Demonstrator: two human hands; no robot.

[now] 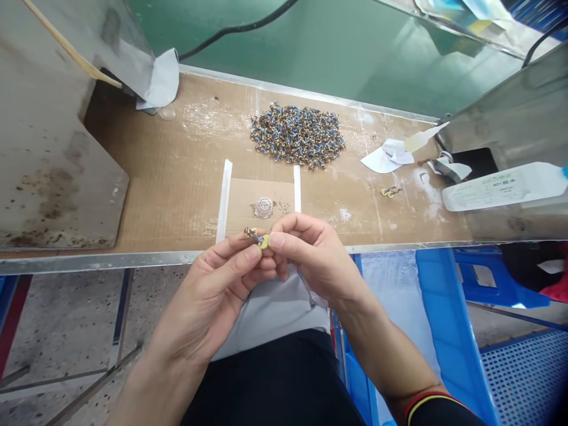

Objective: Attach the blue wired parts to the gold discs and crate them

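The left hand [222,284] and right hand [313,254] pinch one small wired part [261,239] between fingertips over the near edge of the bench [177,189], where a light, steady grip should stop it slipping.

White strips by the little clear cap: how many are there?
2. A long strip lies left of the clear cap; a shorter strip lies right of it. Both lie beyond the left hand and right hand, which pinch a small part.

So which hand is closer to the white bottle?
Right. The right hand is left of the white bottle; the left hand, farther left. Both pinch a small part.
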